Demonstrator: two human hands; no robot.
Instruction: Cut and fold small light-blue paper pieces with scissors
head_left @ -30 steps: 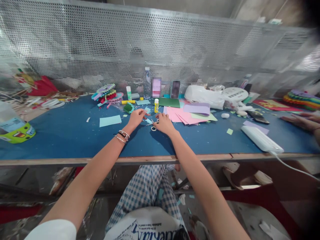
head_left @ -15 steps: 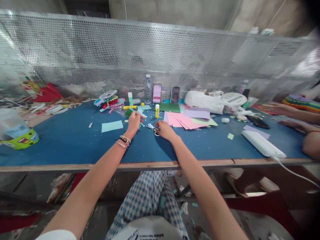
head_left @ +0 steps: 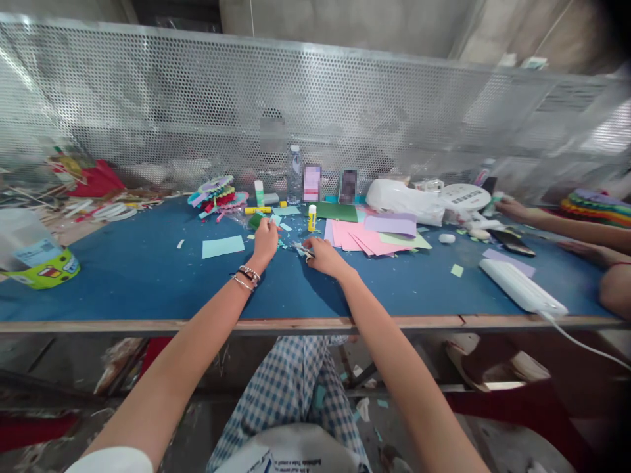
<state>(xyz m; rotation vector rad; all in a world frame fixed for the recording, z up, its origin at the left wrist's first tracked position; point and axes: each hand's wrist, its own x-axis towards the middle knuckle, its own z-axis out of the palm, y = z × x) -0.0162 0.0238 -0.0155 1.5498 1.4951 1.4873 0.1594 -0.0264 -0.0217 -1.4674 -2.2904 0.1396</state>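
Over the blue tabletop, my left hand (head_left: 267,238) is closed in a pinch; what it holds, if anything, is too small to make out. A dark green piece (head_left: 255,221) lies at its fingers. My right hand (head_left: 325,255) is closed on a pair of scissors (head_left: 299,247), whose blades point left toward my left hand. Tiny blue-green paper scraps (head_left: 282,244) are scattered between the two hands. To the left lies a light blue paper rectangle (head_left: 223,246). A yellow glue stick (head_left: 312,219) stands upright just behind my right hand.
Pink paper sheets (head_left: 352,235) and a green sheet (head_left: 336,211) lie behind and right. Two phones, one a lit phone (head_left: 312,183), lean near a bottle (head_left: 294,175). A white power bank (head_left: 522,286) trails a cable. At right is another person's hand (head_left: 513,210).
My left fingers have drawn closer together, and the scissors have shifted slightly. The other person's hand at the right has reached farther back, toward a bottle-like item. The view has moved a little.
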